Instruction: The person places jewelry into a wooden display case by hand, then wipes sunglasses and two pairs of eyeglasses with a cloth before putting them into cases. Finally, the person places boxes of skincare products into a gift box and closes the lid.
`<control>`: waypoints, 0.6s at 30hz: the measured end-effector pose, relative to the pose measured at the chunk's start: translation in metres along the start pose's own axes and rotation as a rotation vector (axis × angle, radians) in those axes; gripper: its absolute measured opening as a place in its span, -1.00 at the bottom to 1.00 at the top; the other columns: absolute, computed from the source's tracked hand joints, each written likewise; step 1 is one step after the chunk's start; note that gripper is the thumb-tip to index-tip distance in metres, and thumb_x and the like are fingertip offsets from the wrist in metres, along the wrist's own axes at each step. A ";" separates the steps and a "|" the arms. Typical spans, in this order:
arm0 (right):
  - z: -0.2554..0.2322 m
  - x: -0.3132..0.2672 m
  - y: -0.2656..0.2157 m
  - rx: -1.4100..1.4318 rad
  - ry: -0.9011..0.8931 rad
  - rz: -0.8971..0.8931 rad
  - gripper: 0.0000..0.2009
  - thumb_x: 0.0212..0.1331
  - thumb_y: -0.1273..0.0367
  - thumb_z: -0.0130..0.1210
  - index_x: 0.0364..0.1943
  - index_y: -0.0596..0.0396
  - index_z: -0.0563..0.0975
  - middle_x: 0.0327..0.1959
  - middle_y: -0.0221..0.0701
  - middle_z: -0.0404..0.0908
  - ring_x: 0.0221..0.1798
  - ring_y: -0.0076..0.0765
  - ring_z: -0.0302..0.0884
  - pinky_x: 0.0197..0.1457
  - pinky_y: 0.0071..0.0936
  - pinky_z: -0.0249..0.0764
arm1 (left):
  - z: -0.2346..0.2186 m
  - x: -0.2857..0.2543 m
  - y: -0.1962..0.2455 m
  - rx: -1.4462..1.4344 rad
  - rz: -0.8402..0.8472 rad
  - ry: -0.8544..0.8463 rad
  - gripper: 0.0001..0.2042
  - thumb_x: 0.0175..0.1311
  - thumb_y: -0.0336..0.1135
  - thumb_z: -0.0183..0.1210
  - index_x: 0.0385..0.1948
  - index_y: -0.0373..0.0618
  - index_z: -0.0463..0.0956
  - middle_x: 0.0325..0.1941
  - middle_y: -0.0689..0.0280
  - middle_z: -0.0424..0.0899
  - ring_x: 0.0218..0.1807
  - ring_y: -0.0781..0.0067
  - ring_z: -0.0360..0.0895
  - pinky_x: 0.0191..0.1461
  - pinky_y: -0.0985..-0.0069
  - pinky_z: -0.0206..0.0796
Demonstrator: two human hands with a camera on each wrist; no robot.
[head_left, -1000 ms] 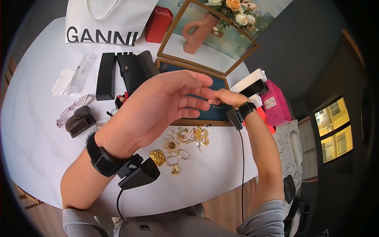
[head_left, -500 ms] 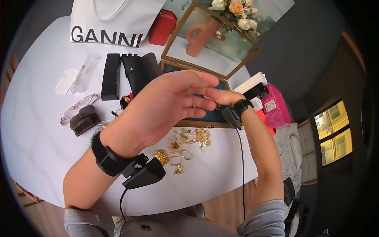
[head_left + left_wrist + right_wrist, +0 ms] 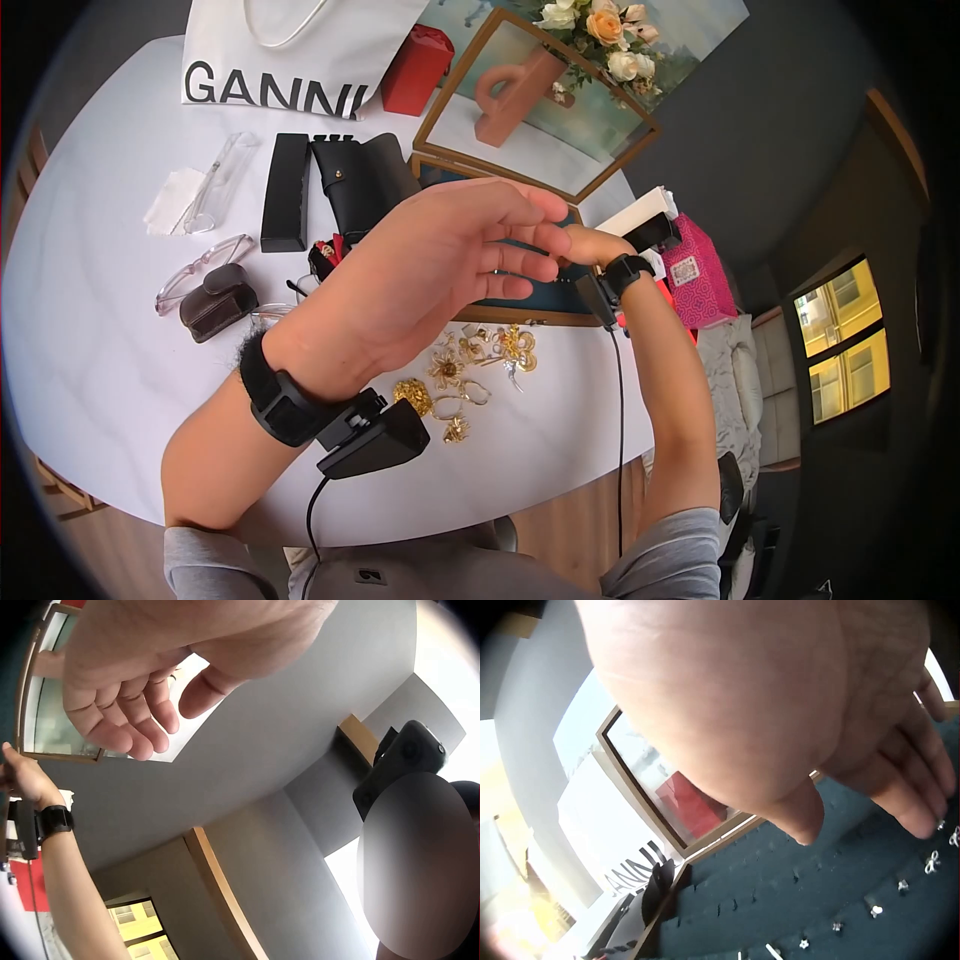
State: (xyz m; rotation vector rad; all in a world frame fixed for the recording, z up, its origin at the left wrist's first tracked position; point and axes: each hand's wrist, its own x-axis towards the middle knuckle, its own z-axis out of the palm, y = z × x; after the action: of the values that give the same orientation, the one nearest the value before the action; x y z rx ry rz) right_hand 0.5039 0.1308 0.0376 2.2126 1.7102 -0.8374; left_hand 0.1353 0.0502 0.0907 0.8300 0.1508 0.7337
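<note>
My left hand [image 3: 425, 265] hangs above the front of a wooden jewellery box [image 3: 530, 320], fingers loosely bent and holding nothing. Behind its fingertips in the head view, my right hand [image 3: 597, 247] reaches over the box, its fingers partly hidden. From the right wrist, the thumb [image 3: 802, 814] stands apart from the other fingers. One fingertip is right at a small stud earring in a row of earrings [image 3: 876, 911] on the dark padded insert [image 3: 780, 885]. The box's glass lid [image 3: 565, 180] stands raised. Gold jewellery [image 3: 447, 370] lies on the table in front, including a round textured piece [image 3: 412, 397].
Left of the box are a black case [image 3: 285, 195], a black pouch [image 3: 345, 190], pink-framed glasses [image 3: 195, 275] and a brown case [image 3: 220, 303]. A white bag [image 3: 290, 60] and a red box [image 3: 418, 70] stand behind. A pink box [image 3: 700, 270] is at the right.
The head view has shifted slightly. My left hand has moved a little to the right, and the right hand also sits slightly further right over the box. The jewellery lies as before.
</note>
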 end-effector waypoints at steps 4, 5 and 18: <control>-0.003 -0.005 0.003 -0.054 0.162 0.051 -0.46 0.35 -0.06 0.05 -0.36 0.23 0.68 -0.28 -0.20 0.70 -0.12 -0.13 0.63 0.05 -0.23 0.49 | 0.000 0.001 -0.001 0.002 -0.009 0.011 -0.74 0.41 -0.22 0.02 -0.02 -0.14 0.51 -0.07 0.29 0.64 -0.04 0.47 0.56 0.09 0.52 0.38; -0.001 -0.004 0.007 -0.054 0.161 0.051 -0.46 0.35 -0.06 0.05 -0.36 0.23 0.68 -0.28 -0.20 0.70 -0.12 -0.13 0.63 0.05 -0.23 0.49 | -0.001 0.001 -0.001 0.002 -0.009 0.011 -0.74 0.41 -0.22 0.02 -0.02 -0.14 0.51 -0.07 0.29 0.64 -0.04 0.47 0.56 0.09 0.52 0.38; 0.035 -0.020 0.006 0.183 0.588 -0.360 -0.89 0.01 0.60 0.22 -0.38 0.17 0.54 -0.50 -0.34 0.60 -0.37 -0.38 0.58 -0.25 -0.44 0.50 | -0.004 0.003 -0.003 0.000 -0.010 0.039 -0.74 0.42 -0.23 0.02 -0.02 -0.15 0.52 -0.07 0.28 0.65 -0.05 0.45 0.58 0.08 0.52 0.39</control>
State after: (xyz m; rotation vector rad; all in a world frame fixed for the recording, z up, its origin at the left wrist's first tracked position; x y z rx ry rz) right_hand 0.4961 0.0951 0.0189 2.4787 2.4419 -0.4352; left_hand 0.1376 0.0536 0.0859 0.8149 0.1900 0.7406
